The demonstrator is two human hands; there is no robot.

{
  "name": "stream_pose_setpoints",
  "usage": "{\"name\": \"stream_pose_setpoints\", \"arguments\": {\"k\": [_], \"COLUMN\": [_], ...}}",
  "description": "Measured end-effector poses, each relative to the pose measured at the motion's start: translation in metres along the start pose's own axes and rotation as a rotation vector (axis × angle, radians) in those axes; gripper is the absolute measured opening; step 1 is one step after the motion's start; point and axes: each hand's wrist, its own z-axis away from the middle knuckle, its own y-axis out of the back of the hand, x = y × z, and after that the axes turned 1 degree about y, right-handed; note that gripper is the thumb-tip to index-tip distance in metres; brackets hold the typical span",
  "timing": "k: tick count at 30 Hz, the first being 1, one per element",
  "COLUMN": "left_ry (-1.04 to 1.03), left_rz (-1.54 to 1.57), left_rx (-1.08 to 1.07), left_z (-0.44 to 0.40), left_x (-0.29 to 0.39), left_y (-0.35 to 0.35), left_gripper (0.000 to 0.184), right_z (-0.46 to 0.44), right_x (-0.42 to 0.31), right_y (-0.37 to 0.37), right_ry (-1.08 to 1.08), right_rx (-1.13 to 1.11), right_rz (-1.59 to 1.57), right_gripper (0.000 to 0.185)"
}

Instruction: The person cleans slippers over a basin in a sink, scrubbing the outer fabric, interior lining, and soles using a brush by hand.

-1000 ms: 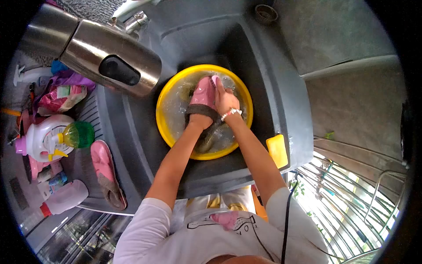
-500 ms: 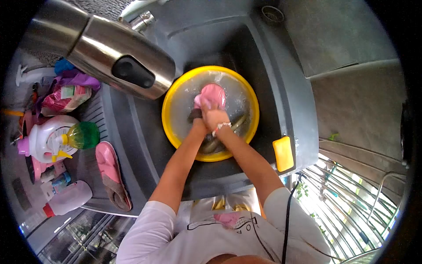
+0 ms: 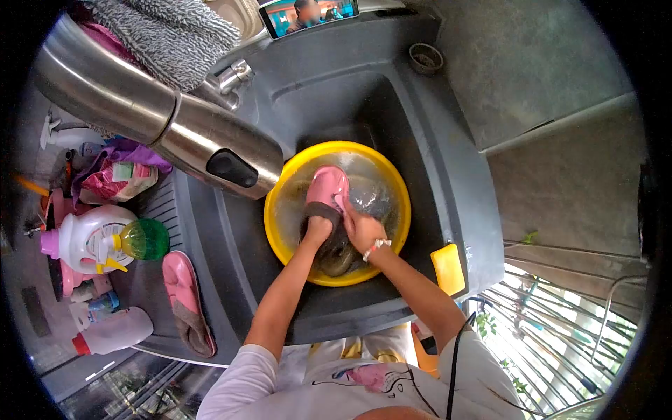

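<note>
A wet pink slipper (image 3: 327, 185) with a grey lining is tilted up over soapy water in a yellow-rimmed basin (image 3: 404, 203). My left hand (image 3: 319, 229) grips it at the opening, with the fingers hidden inside the grey part. Against its right side, my right hand (image 3: 365, 231) is closed, fingers pressed on the pink edge; a small pink piece shows at those fingertips. A dark, shiny shape lies in the water below my hands, too unclear to name. A matching pink slipper (image 3: 183, 283) rests on the ledge to the left.
The basin stands in a dark sink (image 3: 427, 168), under a steel faucet (image 3: 231, 161). A yellow sponge (image 3: 448, 269) sits on the right rim. Detergent (image 3: 98, 238), a green spray bottle (image 3: 147, 240) and a red-capped bottle (image 3: 115, 331) crowd the left. A phone (image 3: 308, 15) leans at the back.
The camera view has shifted, bringing the phone into sight. My hands were together over the slipper; now my right hand is apart, at its right side, and more of the slipper shows.
</note>
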Motion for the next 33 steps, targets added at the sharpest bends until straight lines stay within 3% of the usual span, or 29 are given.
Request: {"name": "stream_pose_setpoints", "arguments": {"k": [1,2,4,9,11,15,19,21,22,23,24,26,28,30,33], "left_ry": [-0.002,0.008,0.392,0.299,0.19,0.11,0.186,0.375,0.33,0.335,0.159,0.196,0.208,0.09,0.481], "left_rz": [0.266,0.268,1.538,1.645,1.796,1.589,1.887,1.545,1.87,1.867,1.897,1.816,1.749,1.642,1.751], "left_rx": [0.204,0.202,0.143,0.049,-0.108,-0.232,-0.007,0.212,0.066,0.068,-0.112,-0.013,0.073,0.133,0.24], "left_z": [-0.011,-0.012,-0.013,-0.005,-0.002,-0.009,-0.002,0.005,0.009,0.003,-0.015,-0.016,-0.019,-0.005,-0.001], "left_x": [0.019,0.015,0.006,0.021,0.035,0.038,0.018,0.007,-0.007,-0.011,-0.012,0.032,0.049,0.041,0.031], "left_y": [0.006,0.004,0.004,0.012,0.014,0.009,0.007,0.001,0.001,-0.001,-0.002,0.009,0.016,0.022,0.03], "left_gripper": [0.041,0.041,0.041,0.046,0.049,0.053,0.045,0.047,0.045,0.045,0.043,0.04,0.039,0.042,0.04], "right_z": [0.005,0.009,0.016,0.008,-0.019,-0.046,0.002,0.004,0.007,-0.002,-0.026,-0.056,-0.065,-0.034,0.004], "right_x": [-0.002,-0.006,0.002,-0.008,-0.008,-0.015,-0.031,-0.035,-0.035,-0.029,-0.02,-0.019,-0.025,-0.037,-0.046], "right_y": [-0.004,-0.009,-0.027,-0.014,-0.007,-0.011,-0.023,-0.006,-0.002,-0.005,-0.006,-0.003,0.001,-0.007,-0.009], "right_ry": [-0.004,-0.002,0.09,0.018,0.024,0.02,0.021,0.041,0.053,0.051,0.045,0.044,0.011,0.065,0.118], "right_rx": [-0.005,0.011,0.112,0.053,0.08,0.087,-0.049,-0.099,-0.155,-0.158,-0.072,0.014,0.263,0.213,0.059], "right_rz": [-0.001,-0.006,-0.056,0.06,0.059,0.084,0.079,0.097,0.107,0.103,0.141,0.174,0.081,0.096,0.145], "right_gripper": [0.045,0.045,0.045,0.045,0.045,0.052,0.054,0.053,0.053,0.053,0.048,0.044,0.046,0.046,0.047]}}
